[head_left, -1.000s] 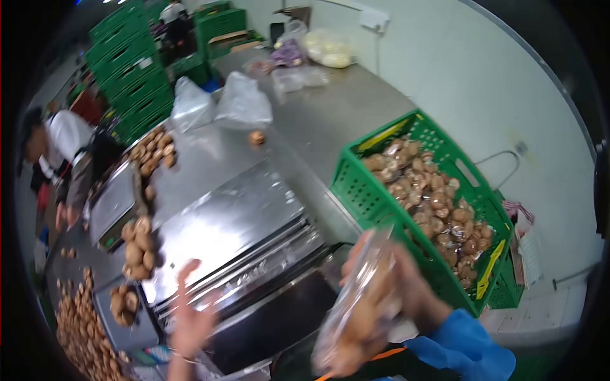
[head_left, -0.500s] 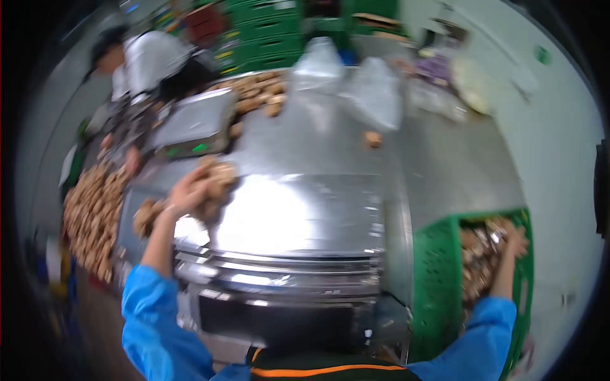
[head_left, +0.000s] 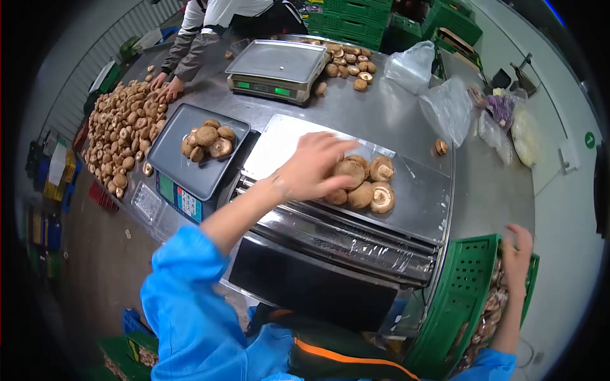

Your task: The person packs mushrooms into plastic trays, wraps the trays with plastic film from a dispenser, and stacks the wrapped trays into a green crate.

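Observation:
My left hand [head_left: 314,166], fingers spread, is at the left side of a cluster of brown mushrooms [head_left: 361,195] on the metal plate of the wrapping machine [head_left: 279,136]. Its fingertips are beside or just over the mushrooms. At the right, my right hand [head_left: 518,254] is raised over the green crate [head_left: 467,273], its fingers apart and nothing seen in them. Packed mushrooms [head_left: 492,311] lie inside that crate. Left of the machine, a grey tray [head_left: 219,168] on a scale bears another group of mushrooms [head_left: 206,140].
A co-worker's hands [head_left: 166,87] touch the big mushroom pile [head_left: 127,120] at the left. Behind are a second scale [head_left: 279,60], more mushrooms [head_left: 349,61], clear plastic bags [head_left: 448,108] and stacked green crates [head_left: 349,19]. One small mushroom piece [head_left: 441,147] lies right of the machine.
My left hand has moved right from near the tray to the machine plate, where mushrooms now lie. My right hand has risen out of the crate. The view has turned.

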### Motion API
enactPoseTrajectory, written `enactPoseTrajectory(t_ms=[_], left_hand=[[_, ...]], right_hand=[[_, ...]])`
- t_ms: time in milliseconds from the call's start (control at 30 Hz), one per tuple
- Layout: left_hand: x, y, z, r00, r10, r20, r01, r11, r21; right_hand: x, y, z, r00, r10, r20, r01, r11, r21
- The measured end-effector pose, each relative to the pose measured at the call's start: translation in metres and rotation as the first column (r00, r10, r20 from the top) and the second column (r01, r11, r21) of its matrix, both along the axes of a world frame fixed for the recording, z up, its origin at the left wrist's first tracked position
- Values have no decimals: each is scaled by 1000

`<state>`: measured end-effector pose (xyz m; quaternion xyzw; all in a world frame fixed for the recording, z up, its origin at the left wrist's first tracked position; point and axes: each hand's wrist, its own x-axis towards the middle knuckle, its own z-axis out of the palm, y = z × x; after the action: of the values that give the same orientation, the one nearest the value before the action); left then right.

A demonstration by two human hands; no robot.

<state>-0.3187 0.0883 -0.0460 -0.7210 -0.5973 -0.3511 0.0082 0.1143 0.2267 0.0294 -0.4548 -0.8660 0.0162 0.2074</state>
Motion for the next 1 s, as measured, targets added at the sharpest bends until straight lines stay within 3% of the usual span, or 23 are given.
enactPoseTrajectory(t_ms=[33,67,100,167,200,267,400,500,533,600,633,700,767,833,867,900,933,967,1000], left_hand=[[-4,-28,3,989,139,51,-136,989,-61],[-11,-51,-16,942,332,-56,-333,943,-11],[-16,-72,-21,903,395,-172,-410,910,-65],[-16,-85,-39,894,401,-199,-432,889,-151],[-10,-80,-45,902,409,-140,-431,876,-216],[-1,-58,-53,904,426,-29,-413,855,-314],[-10,-36,-69,899,415,139,-331,853,-403],[-34,-46,-75,908,340,244,-202,867,-456],[-37,-77,-49,926,378,0,-365,895,-255],[-43,-121,-26,859,404,-315,-443,895,-59],[-39,-136,-24,812,446,-376,-517,849,-109],[-24,-145,-29,808,391,-440,-535,800,-273],[-10,-129,-53,837,405,-369,-513,816,-266],[-10,-113,-63,912,382,-151,-409,875,-258],[-15,-112,-58,928,369,-39,-358,860,-365],[-22,-116,-47,929,362,73,-289,837,-464],[-29,-131,-34,811,424,403,-139,809,-572],[-38,-149,-14,764,474,438,-36,709,-704],[-41,-168,-10,585,576,571,93,652,-752]], right_hand=[[-27,-24,1,991,114,69,-109,992,-67],[-52,-46,-2,947,297,122,-291,955,-61],[-73,-60,-16,938,344,41,-337,934,-116],[-117,-67,-48,956,286,-72,-295,933,-206],[-136,-57,-78,965,221,-143,-244,955,-168],[-173,-41,-126,970,-17,-242,-64,945,-320],[-199,-64,-124,992,-43,-115,3,943,-333],[-171,-87,-110,944,-109,-311,-37,903,-428],[-155,-94,-102,915,-138,-380,-42,902,-429],[-114,-101,-102,989,-150,11,150,982,-111],[-113,-105,-106,988,-156,11,156,981,-116],[-111,-125,-116,944,-156,291,183,981,-67],[-132,-126,-123,958,-175,226,211,966,-148],[-131,-115,-143,992,-119,34,123,967,-224],[-126,-116,-139,992,-120,31,124,968,-219],[-119,-120,-131,971,-178,-159,76,863,-500],[-113,-127,-123,905,-285,-315,-36,688,-724],[-108,-139,-104,789,-483,-379,-117,487,-865],[-103,-153,-85,644,-675,-360,-243,267,-933]])
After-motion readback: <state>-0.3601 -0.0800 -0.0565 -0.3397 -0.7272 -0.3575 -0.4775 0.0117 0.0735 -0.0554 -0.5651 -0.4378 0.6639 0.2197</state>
